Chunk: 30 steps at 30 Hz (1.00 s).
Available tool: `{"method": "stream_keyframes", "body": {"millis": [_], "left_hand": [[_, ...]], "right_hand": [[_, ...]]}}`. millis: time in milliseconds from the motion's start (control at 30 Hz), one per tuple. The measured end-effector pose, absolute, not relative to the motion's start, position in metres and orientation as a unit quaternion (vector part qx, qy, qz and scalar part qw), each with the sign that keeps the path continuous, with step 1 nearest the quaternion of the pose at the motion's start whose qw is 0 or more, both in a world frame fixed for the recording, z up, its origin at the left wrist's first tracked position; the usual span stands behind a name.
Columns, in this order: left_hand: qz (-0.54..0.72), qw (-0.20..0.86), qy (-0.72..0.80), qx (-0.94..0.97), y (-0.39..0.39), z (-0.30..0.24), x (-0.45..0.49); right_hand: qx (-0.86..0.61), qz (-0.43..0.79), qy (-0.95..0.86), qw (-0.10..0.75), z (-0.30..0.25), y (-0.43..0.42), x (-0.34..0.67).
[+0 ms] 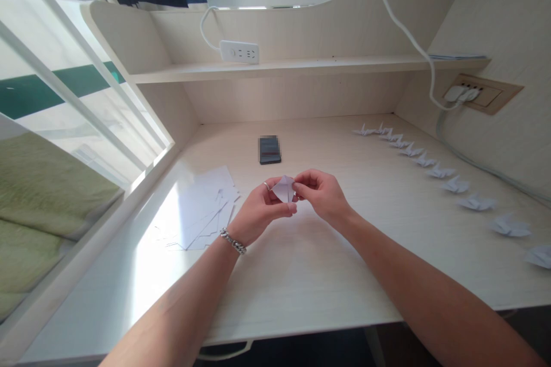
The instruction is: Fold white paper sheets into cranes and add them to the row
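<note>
A small folded piece of white paper (283,188) is held above the middle of the desk (301,275) between both hands. My left hand (260,212), with a ring and a chain bracelet, pinches its lower and left side. My right hand (321,194) pinches its right edge with fingertips closed. Just left of my hands lies a fanned stack of white paper sheets (200,212).
A dark phone (269,149) lies behind my hands. Several folded white paper cranes (456,184) run in a row along the right side. A power strip (240,51) sits on the shelf, its cable running to a wall socket (462,93). A bed lies at left.
</note>
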<state>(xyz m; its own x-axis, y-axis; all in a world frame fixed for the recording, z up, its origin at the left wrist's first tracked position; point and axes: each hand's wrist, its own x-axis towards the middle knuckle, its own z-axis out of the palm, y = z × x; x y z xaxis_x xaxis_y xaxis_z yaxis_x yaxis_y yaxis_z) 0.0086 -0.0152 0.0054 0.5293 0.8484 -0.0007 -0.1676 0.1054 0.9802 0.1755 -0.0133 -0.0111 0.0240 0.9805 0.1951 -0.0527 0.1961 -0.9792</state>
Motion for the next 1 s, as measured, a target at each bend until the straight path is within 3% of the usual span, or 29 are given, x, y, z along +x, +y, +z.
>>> {"method": "stream_keyframes", "body": {"millis": [333, 533, 833, 1000], "left_hand": [[0.395, 0.623, 0.343, 0.581, -0.015, 0.001, 0.011], [0.365, 0.649, 0.328, 0.581, -0.013, 0.007, 0.003], [0.417, 0.665, 0.325, 0.527, -0.007, -0.002, 0.001], [0.426, 0.661, 0.33, 0.522, -0.008, -0.006, 0.006]], "right_hand": [[-0.423, 0.485, -0.537, 0.545, -0.015, -0.014, 0.174], [-0.446, 0.487, -0.532, 0.53, -0.013, -0.013, 0.18], [-0.426, 0.537, -0.513, 0.517, -0.009, -0.016, 0.177], [-0.43, 0.504, -0.531, 0.528, -0.01, -0.016, 0.177]]}}
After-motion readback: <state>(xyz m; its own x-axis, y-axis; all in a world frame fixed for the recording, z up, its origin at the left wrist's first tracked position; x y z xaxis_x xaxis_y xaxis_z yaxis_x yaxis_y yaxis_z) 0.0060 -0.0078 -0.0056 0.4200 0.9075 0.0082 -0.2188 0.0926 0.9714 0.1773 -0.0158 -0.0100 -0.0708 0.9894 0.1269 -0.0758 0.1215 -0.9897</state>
